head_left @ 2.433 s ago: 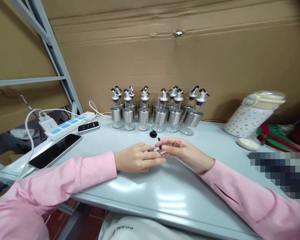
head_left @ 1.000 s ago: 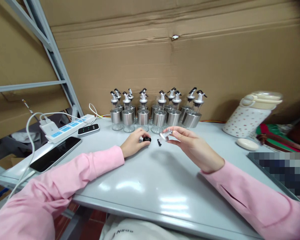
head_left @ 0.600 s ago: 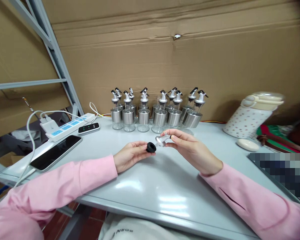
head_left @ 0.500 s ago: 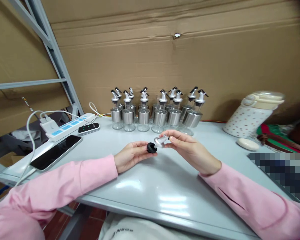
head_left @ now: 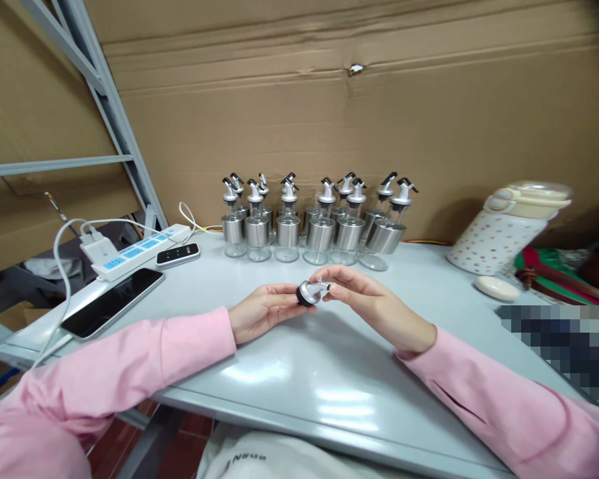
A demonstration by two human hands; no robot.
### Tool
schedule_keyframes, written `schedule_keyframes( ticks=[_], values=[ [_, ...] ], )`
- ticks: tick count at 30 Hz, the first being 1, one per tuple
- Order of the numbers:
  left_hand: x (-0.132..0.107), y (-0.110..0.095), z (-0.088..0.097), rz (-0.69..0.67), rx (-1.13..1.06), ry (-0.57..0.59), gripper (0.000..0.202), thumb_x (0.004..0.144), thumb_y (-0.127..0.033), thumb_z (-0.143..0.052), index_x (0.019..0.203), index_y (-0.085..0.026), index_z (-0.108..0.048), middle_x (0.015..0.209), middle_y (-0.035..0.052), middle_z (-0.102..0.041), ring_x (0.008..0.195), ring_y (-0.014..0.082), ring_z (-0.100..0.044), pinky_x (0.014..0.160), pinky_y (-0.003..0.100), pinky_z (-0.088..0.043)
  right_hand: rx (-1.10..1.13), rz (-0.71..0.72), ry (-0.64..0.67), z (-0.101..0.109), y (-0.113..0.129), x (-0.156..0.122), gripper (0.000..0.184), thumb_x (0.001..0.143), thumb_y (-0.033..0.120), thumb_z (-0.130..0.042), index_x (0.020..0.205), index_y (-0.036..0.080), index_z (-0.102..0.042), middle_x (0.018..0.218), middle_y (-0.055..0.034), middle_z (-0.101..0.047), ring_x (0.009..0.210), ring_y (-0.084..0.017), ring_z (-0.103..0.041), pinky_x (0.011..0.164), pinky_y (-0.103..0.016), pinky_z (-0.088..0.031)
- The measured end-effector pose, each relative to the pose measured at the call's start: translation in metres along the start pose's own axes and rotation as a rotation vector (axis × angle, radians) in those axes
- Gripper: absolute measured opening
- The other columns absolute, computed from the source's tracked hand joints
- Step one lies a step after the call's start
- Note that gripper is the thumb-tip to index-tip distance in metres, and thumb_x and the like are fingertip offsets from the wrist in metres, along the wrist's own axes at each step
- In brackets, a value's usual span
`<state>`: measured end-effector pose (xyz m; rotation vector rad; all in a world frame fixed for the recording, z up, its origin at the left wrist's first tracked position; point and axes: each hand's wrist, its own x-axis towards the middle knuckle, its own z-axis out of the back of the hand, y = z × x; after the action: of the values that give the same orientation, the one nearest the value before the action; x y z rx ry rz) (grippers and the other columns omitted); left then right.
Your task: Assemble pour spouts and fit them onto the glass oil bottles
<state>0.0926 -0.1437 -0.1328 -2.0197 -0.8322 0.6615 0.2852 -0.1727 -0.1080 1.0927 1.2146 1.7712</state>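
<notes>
Above the middle of the grey table, my left hand (head_left: 265,310) pinches a black rubber stopper (head_left: 302,295) between thumb and fingers. Against its open face sits a silver pourer spout (head_left: 311,291), whose spout end my right hand (head_left: 364,299) holds with thumb and fingertips. The two parts touch; how deep the spout's stem goes into the stopper is hidden. Beyond my hands stand several glass oil bottles (head_left: 321,234) with steel sleeves and silver-and-black pourer tops, in rows by the cardboard.
To the left lie a smartphone (head_left: 114,303), a small black-faced device (head_left: 178,254) and a white power strip (head_left: 130,256) with cables. A spotted cream flask (head_left: 502,229) and an oval white object (head_left: 497,288) are on the right. A cardboard wall (head_left: 429,120) closes off the back.
My right hand has moved slightly left and brought the pourer spout against the black stopper, closing the gap between them. My left hand has stayed nearly still.
</notes>
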Motion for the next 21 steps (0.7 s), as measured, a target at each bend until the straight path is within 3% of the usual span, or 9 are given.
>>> schedule_keyframes(
  ticks=[8, 21],
  values=[
    [0.0007, 0.0025, 0.0046, 0.019, 0.059, -0.060, 0.019, 0.067, -0.012, -0.071, 0.085, -0.010, -0.065, 0.082, 0.0053, -0.067, 0.070, 0.0102, -0.063, 0.069, 0.020, -0.046, -0.021, 0.007, 0.014, 0.0017, 0.0006, -0.0005, 0.026, 0.081, 0.042, -0.052, 0.097, 0.022, -0.057, 0.101, -0.0052, -0.057, 0.095, -0.020, -0.051, 0.087, -0.038, -0.040],
    [0.0009, 0.0019, 0.0065, 0.020, 0.012, -0.106, 0.010, 0.069, -0.008, -0.068, 0.078, -0.007, -0.063, 0.076, 0.0044, -0.066, 0.068, 0.0103, -0.065, 0.069, 0.017, -0.049, -0.039, 0.008, 0.076, 0.0023, -0.0045, 0.0006, 0.023, 0.083, 0.039, -0.050, 0.099, 0.022, -0.056, 0.103, -0.0040, -0.057, 0.101, -0.019, -0.051, 0.094, -0.035, -0.037]
  ],
)
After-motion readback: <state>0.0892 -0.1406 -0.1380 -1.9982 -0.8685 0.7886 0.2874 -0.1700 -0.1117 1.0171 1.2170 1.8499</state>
